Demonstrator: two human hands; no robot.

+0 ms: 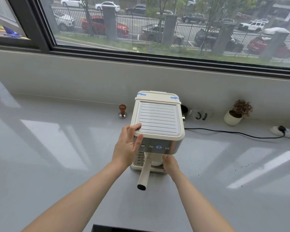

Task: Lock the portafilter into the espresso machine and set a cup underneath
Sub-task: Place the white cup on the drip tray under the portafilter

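Observation:
A cream and steel espresso machine (157,121) stands on the grey counter by the window. The portafilter (145,171) sits under its front, and its cream handle points toward me. My left hand (128,146) grips the machine's top left front corner, fingers over the edge. My right hand (170,163) is under the machine's front at the right, closed on a white cup (156,163) that sits on the drip tray below the portafilter. Most of the cup is hidden.
A wooden-handled tamper (122,111) stands left of the machine. Behind it on the right are glass cups (201,115) and a small potted plant (238,113). A black cable (233,132) runs to a power strip (286,131). Coffee crumbs (241,166) lie at the right.

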